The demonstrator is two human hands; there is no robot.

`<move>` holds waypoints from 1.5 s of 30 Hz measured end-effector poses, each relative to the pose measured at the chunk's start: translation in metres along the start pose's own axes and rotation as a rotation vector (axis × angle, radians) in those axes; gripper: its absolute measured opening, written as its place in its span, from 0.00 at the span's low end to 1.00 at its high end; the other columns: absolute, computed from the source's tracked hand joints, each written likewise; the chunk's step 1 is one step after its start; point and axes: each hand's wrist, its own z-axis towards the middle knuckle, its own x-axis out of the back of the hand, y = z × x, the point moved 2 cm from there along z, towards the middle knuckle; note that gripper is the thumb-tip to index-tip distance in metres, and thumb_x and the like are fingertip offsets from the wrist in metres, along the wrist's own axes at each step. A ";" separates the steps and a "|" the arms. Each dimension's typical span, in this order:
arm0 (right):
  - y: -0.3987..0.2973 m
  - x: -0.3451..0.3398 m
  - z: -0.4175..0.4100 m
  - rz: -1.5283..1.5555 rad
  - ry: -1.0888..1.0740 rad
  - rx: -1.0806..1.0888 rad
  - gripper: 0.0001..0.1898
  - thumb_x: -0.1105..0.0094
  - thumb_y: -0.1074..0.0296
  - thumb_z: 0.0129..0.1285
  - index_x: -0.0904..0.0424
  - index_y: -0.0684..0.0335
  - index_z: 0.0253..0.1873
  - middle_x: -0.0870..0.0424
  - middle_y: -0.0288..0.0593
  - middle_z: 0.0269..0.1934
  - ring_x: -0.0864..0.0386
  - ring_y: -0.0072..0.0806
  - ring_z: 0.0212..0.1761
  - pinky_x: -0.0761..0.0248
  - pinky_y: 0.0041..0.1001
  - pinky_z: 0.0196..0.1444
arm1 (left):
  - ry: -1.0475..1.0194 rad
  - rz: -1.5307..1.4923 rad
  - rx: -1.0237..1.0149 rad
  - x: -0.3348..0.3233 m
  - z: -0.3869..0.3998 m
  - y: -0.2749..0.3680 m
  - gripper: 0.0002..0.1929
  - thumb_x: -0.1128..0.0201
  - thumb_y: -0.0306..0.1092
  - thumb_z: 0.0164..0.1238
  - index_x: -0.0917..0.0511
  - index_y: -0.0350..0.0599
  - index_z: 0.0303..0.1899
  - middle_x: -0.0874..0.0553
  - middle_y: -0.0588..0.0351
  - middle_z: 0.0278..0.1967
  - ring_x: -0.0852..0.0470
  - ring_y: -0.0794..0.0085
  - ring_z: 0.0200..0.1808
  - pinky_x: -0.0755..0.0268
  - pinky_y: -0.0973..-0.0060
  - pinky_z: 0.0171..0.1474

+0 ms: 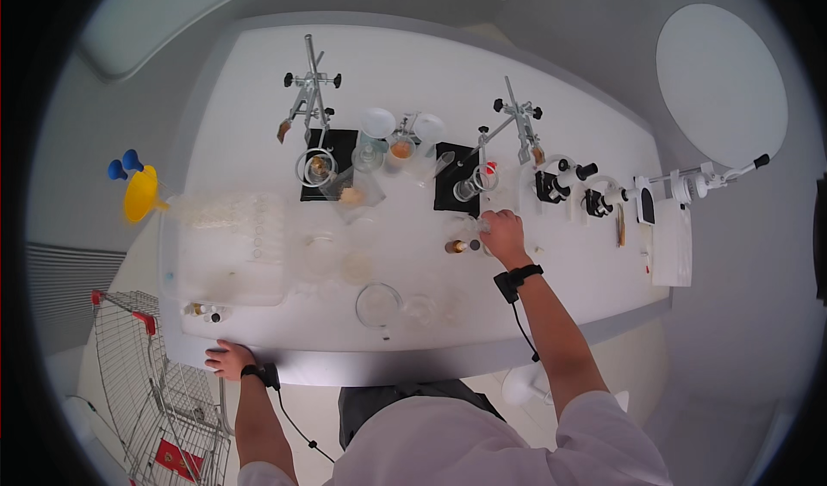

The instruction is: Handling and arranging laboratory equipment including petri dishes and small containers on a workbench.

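Observation:
My right hand (505, 237) has its fingers closed around a small clear glass item (482, 226) in the right half of the white table; the fingers hide part of it, and its exact kind is unclear. Just left of that hand lie a brown dropper bottle (455, 247) and a small black cap (475, 245). Beyond it, a glass vessel (464, 190) stands on the black base (446, 179) of a retort stand, next to a ring clamp (486, 178). My left hand (231, 360) rests with fingers spread at the table's front left edge and holds nothing.
A second retort stand (311, 85) rises at the back left. Microscopes (557, 186) are on the right. A clear plastic tray (223, 286) and small bottles (210, 311) sit left; a round glass dish (378, 305) lies in front. A wire shopping cart (139, 357) stands beside the table.

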 end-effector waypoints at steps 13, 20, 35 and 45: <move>-0.081 0.177 -0.071 0.200 0.202 0.068 0.19 0.21 0.66 0.48 0.13 0.58 0.47 0.13 0.43 0.35 0.17 0.45 0.42 0.26 0.42 0.46 | -0.015 -0.028 -0.012 0.010 -0.003 0.001 0.37 0.58 0.65 0.82 0.39 0.50 0.81 0.39 0.41 0.82 0.38 0.30 0.78 0.37 0.43 0.76; -0.199 0.156 -0.109 0.498 0.005 0.364 0.19 0.22 0.68 0.53 0.15 0.58 0.50 0.13 0.43 0.40 0.15 0.41 0.41 0.21 0.37 0.45 | -0.026 -0.028 -0.003 0.013 -0.001 -0.002 0.38 0.58 0.65 0.82 0.41 0.52 0.81 0.41 0.42 0.82 0.39 0.30 0.78 0.39 0.42 0.76; -0.222 0.128 -0.123 0.757 -0.194 0.254 0.17 0.28 0.74 0.61 0.21 0.61 0.54 0.16 0.45 0.45 0.16 0.38 0.40 0.20 0.31 0.44 | -0.049 -0.092 -0.008 0.017 -0.004 -0.004 0.38 0.57 0.64 0.83 0.43 0.50 0.82 0.44 0.41 0.83 0.42 0.29 0.79 0.41 0.42 0.77; -0.255 0.071 -0.132 0.580 -0.160 0.244 0.16 0.38 0.78 0.60 0.22 0.62 0.53 0.19 0.51 0.48 0.17 0.52 0.46 0.21 0.42 0.48 | -0.033 -0.064 -0.018 0.013 -0.003 -0.004 0.39 0.57 0.64 0.83 0.45 0.49 0.83 0.45 0.40 0.83 0.43 0.30 0.80 0.43 0.43 0.79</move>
